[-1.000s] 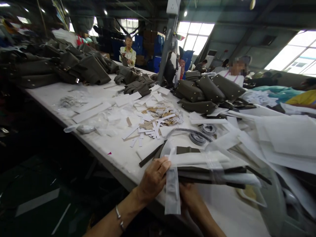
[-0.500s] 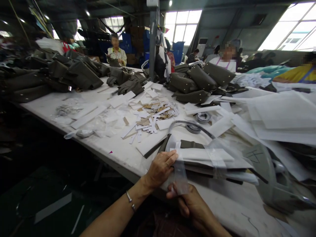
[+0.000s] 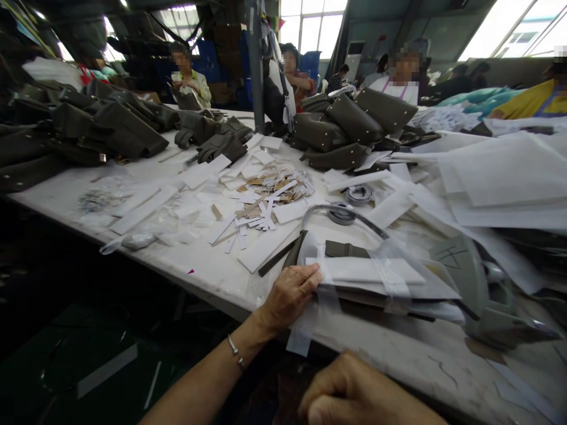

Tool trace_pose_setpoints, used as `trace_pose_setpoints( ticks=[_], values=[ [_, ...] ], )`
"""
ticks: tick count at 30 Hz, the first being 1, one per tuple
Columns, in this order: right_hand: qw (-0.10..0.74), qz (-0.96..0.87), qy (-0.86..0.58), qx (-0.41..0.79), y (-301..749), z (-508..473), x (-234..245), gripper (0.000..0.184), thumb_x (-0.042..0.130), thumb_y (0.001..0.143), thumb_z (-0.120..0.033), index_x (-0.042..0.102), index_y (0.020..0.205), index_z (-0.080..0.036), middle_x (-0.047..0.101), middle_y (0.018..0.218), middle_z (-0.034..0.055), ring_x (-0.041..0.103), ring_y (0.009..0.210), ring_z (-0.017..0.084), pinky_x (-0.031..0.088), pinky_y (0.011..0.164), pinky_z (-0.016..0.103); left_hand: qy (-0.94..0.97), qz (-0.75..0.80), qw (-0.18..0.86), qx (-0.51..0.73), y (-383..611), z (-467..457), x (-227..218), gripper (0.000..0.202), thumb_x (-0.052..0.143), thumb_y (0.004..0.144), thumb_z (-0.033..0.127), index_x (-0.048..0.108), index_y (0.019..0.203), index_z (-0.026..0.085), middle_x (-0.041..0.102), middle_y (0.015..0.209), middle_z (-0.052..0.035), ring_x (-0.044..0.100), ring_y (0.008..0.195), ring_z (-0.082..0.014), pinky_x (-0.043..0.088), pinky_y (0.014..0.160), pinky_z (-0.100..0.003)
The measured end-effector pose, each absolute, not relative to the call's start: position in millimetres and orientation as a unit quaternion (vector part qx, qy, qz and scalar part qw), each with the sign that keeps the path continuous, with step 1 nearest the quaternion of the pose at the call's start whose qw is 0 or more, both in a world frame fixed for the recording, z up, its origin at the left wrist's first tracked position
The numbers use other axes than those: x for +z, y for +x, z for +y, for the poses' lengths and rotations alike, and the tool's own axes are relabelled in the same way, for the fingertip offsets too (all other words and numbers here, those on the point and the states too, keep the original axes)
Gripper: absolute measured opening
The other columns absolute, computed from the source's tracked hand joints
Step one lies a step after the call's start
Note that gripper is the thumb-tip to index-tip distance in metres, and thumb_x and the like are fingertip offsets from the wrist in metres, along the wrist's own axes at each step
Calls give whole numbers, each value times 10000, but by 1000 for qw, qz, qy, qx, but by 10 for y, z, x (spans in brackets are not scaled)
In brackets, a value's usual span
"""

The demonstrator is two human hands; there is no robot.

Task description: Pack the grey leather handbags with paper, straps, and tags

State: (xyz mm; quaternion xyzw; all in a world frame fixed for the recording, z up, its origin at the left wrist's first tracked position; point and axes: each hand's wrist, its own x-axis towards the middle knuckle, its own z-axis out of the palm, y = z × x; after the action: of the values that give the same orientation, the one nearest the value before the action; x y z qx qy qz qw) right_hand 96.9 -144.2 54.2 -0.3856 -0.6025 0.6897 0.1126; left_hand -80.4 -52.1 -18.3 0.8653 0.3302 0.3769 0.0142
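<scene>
My left hand [image 3: 289,294] lies at the front edge of the white table [image 3: 208,268], fingers curled onto the left end of a flat olive bag piece wrapped in white paper and clear plastic [image 3: 376,277]. A clear plastic strip [image 3: 305,324] hangs from under those fingers over the table edge. My right hand [image 3: 354,392] sits low in front of the table, closed into a loose fist with nothing visible in it, apart from the strip.
Piles of olive bags lie at the far left [image 3: 110,121] and centre back [image 3: 354,121]. White and tan paper strips [image 3: 261,200] litter the middle. Tape rolls [image 3: 349,206] and white sheets [image 3: 505,177] lie right. Several people sit beyond the table.
My right hand has let go of the plastic strip and dropped toward me, closing into a fist. My left hand stays on the wrapped piece. The view has tilted down.
</scene>
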Motion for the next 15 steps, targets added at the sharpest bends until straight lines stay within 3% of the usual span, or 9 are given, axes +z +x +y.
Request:
trace_pose_setpoints(
  ticks=[2,4,7,10,13,15],
  values=[
    [169,-695,-375,589,1173,-1269,835,182,656,859,-345,787,821,-226,711,684,-8,630,577,137,459,507,194,870,328,17,368,-809,-525,-179,357,499,913,126,538,1265,173,643,1258,-119,593,1124,-228,520,924,-393],
    [278,-781,-406,384,1336,-1029,960,166,650,867,-282,770,980,-260,750,855,20,693,740,177,549,665,240,872,328,20,363,-809,-527,-181,347,504,917,142,539,1260,173,650,1244,-123,594,1132,-226,520,931,-395],
    [275,-873,-384,123,1443,-685,813,499,596,826,-104,618,1298,-266,634,1322,84,603,1192,256,500,1010,422,871,323,10,369,-799,-520,-195,324,486,930,137,541,1247,168,665,1201,-125,599,1132,-218,525,924,-388],
    [192,-922,-332,52,1422,-505,499,695,483,766,12,490,1416,-236,546,1430,94,520,1304,244,435,1087,488,866,330,-6,376,-789,-508,-199,258,464,956,136,565,1192,162,686,1102,-112,627,1060,-201,542,873,-355],
    [206,-919,-334,44,1382,-498,297,680,460,725,15,524,1367,-199,634,1321,102,602,1203,217,485,1046,450,870,321,-27,373,-795,-517,-182,239,472,971,151,563,1192,147,683,1088,-106,637,1034,-191,546,862,-332],
    [235,-908,-345,38,1367,-542,261,607,494,724,-7,581,1294,-196,672,1250,101,628,1152,228,510,1016,439,876,310,-64,365,-809,-544,-164,250,494,966,150,559,1208,140,676,1131,-106,621,1104,-204,515,954,-369]
  ],
)
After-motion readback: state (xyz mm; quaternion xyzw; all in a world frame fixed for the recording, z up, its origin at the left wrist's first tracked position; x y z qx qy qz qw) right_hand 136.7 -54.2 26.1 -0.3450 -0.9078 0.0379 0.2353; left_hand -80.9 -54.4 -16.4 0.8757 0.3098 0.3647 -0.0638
